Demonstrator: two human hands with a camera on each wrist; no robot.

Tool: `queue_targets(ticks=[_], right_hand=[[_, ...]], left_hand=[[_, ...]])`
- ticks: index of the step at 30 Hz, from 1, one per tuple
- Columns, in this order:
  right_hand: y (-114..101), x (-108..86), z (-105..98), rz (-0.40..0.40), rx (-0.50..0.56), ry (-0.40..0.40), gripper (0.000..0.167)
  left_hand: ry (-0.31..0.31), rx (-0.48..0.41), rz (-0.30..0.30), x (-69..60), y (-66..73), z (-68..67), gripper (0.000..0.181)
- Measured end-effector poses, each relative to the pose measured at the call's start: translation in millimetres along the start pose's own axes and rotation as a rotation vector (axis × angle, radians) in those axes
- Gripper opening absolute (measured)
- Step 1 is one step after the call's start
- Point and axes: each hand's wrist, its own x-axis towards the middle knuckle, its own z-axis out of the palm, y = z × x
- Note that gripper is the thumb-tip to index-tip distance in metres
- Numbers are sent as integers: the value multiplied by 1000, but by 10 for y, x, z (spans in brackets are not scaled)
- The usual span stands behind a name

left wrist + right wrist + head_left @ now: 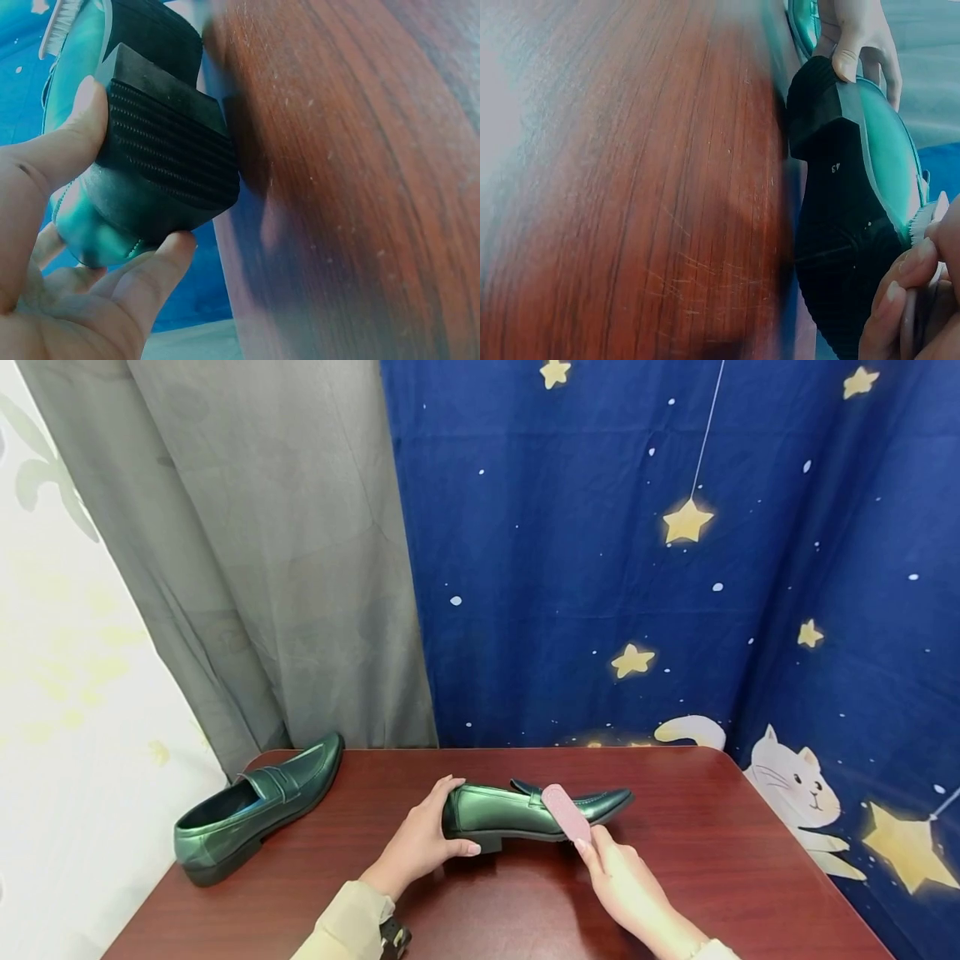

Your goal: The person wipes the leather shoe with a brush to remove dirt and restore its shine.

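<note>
Left hand (420, 839) is clamped on the back of the green shoe (491, 810); over the left wrist feed I make out its thumb against the heel block and its fingers bent round the far side. Right hand (633, 885) has thumb and fingers together on the handle of a pink brush (566, 814), whose white bristles, as I see from the right wrist camera, meet the shoe's upper beside the strap. On my head view the shoe sits above the middle of the brown table (720, 827), between the two hands, toe to the right, and it is tipped so that the right wrist camera gets its black sole, with a small number 43 on it. I cannot tell whether any part of it touches the table. Well apart from the shoe, past its heel on the left, I have the other shoe (262, 810) standing upright on the table, toe pointing away. Behind the shoe, beyond the table, hang a gray curtain (300, 568) and a blue curtain (570, 568) printed with yellow stars and a white cat.
</note>
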Motion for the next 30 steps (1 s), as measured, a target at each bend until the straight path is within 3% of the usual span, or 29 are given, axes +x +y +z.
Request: queue_targets(ticks=[30], right_hand=[[-212, 83, 169, -50, -98, -14, 18]], left_hand=[[16, 2, 4, 3, -28, 9, 100]])
